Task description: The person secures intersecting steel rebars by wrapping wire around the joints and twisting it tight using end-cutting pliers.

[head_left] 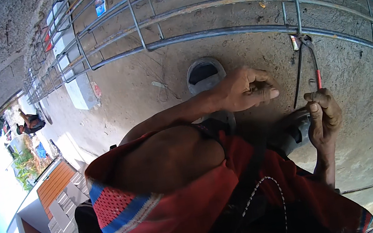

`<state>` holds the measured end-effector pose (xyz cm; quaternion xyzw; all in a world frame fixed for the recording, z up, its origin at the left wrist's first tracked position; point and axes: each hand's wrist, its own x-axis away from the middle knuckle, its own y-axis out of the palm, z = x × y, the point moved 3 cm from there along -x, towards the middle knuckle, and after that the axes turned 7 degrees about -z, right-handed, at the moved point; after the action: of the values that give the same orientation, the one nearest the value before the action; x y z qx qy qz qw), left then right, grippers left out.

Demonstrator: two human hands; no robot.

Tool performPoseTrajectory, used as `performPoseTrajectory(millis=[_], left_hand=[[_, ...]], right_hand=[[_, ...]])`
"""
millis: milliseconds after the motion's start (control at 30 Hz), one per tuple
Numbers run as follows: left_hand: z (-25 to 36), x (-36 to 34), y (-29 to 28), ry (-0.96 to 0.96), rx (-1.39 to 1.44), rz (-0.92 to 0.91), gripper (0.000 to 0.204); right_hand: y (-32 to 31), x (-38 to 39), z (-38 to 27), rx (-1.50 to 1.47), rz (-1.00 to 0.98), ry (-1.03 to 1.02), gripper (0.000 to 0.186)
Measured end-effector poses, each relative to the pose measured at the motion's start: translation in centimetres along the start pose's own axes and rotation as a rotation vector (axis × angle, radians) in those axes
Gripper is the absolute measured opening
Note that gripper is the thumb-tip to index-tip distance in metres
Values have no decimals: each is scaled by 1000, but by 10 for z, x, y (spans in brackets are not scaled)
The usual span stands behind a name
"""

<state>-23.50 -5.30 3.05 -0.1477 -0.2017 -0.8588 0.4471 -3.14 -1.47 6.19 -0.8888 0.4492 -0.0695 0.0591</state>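
My right hand (pixel 324 115) has its fingers closed around the lower end of the red-gripped handle of a pair of pincers (pixel 313 58). The other handle is dark, stands apart and slants down to the left. The pincers' jaws meet the near bar of a steel rebar cage (pixel 226 32), where an upright stirrup crosses it. To the left, my left hand (pixel 248 89) hangs in the air below the cage, apart from the pincers. Its fingers are curled in with the thumb against them; whatever they might hold is too small or hidden to tell.
The cage arcs across the top over a concrete floor (pixel 142 89). A pale block (pixel 78 92) stands under its left end. My shod foot (pixel 205 71) is below the bars. Thin wire scraps (pixel 160 85) and small wrappers lie about. Another person (pixel 29 122) sits far left.
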Motion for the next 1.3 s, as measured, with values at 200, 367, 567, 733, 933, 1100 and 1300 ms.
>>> performPoseTrajectory(millis=[200, 367, 567, 733, 933, 1100, 1300], left_hand=[[-26, 74, -31, -158, 136, 599, 28], [-58, 138, -22, -65, 521, 1038, 25], [-76, 152, -66, 91, 689, 1288, 26], [-95, 148, -99, 301, 521, 1294, 29], [-88, 143, -116, 465, 424, 1174, 41], [-96, 152, -129, 523, 403, 1004, 46], [-87, 160, -134, 206, -18, 1067, 24]], right_hand=[[-29, -58, -40, 487, -229, -71, 19], [-7, -128, -71, 769, -407, -351, 19], [22, -182, -152, 1037, -683, -550, 16], [90, -202, -122, 1323, -793, -732, 14], [177, -219, -75, 1129, -785, -633, 13], [222, -225, -51, 909, -900, -463, 11], [232, -228, -49, 902, -932, -377, 11]])
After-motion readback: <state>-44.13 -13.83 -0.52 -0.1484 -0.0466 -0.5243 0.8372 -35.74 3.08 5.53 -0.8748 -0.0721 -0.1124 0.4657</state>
